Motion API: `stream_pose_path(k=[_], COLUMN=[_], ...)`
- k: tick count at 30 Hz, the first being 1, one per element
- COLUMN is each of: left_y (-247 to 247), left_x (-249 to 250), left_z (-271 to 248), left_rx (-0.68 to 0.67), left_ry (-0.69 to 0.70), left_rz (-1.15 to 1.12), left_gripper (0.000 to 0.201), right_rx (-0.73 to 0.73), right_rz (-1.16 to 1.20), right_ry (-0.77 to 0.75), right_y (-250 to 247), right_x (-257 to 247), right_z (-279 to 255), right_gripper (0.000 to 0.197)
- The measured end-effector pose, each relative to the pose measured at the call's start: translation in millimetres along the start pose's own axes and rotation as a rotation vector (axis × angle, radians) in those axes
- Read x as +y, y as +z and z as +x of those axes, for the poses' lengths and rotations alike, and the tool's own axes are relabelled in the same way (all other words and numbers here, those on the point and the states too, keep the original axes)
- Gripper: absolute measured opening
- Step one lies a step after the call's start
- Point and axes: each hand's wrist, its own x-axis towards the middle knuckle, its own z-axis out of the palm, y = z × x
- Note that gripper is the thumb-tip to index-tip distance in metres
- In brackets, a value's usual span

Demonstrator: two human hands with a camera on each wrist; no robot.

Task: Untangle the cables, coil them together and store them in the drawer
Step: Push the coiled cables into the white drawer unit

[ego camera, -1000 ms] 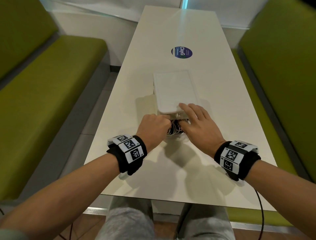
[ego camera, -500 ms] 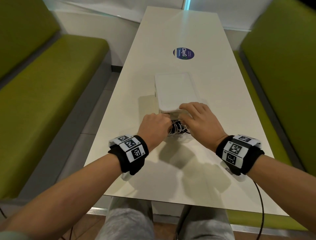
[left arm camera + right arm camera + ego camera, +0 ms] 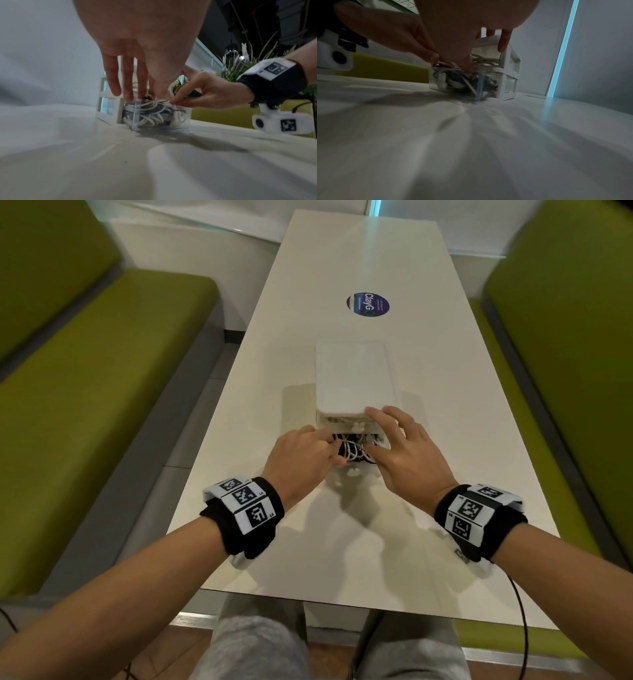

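A bundle of white and dark cables [image 3: 354, 451] lies in the clear bottom drawer [image 3: 185, 119], which is pulled out of a small white drawer unit [image 3: 354, 378]. My left hand [image 3: 325, 446] reaches in from the left, its straight fingers [image 3: 127, 86] pressing down on the cables [image 3: 150, 115]. My right hand [image 3: 380, 436] comes from the right. Its thumb [image 3: 467, 65] pushes into the cables [image 3: 458, 82], while its fingers [image 3: 503, 44] rest on the unit's front edge. The upper drawer [image 3: 486, 59] also holds cables.
The drawer unit stands mid-table on a long white table [image 3: 342, 542]. A round blue sticker [image 3: 367, 305] lies beyond it. Green benches [image 3: 102, 371] flank both sides. The table's near edge is just above my knees.
My left hand has opened from a fist and its fingers now reach into the drawer. My right hand has slid back from the unit's top to its front edge, with the thumb in the cables.
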Motion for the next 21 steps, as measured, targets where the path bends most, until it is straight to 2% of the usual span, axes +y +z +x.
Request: stream_pose_path(k=[1,3,5,8,12,14,17,21], left_y=[1.7,3.2,3.8,7.6,13.8,15.5,14.7,12.0], left_x=[-2.0,-5.2,-8.2,-11.2,-5.2,-5.1,-6.5,-4.1], left_z=[1.2,4.3,6.9,10.5,18.7,23.8,26.0,20.6], left_rx=[-0.014,0.005,0.022,-0.001,0.092,0.087,0.05,-0.016], left_ry=[0.001,-0.004,-0.028,-0.088,-0.267,-0.315,-0.29,-0.167], left_rz=[0.019,0.003,-0.093,-0.207,-0.393,-0.447,-0.41,-0.281], left_gripper=[0.05,0.046,0.035,0.019,0.014,0.016,0.015,0.02], right_rx=[-0.013,-0.052,-0.08,-0.101,-0.091,-0.068,-0.056,-0.086], right_rz=[0.006,0.016,-0.018,-0.071,-0.055,-0.031,-0.007,-0.051], right_ry=[-0.012,-0.024,-0.04,-0.05,-0.013,-0.018,-0.014,0.02], right_y=[-0.5,-1.4,-1.4,1.7,9.2,14.0,17.4,16.8], right_x=[0.7,3.5,7.4,13.1,17.1,18.5,18.4,17.0], right_z=[-2.3,-5.7,-4.3,1.9,2.8,2.1,2.2,5.0], right_gripper=[0.013,0.033,0.045,0.039,0.026,0.02,0.022,0.023])
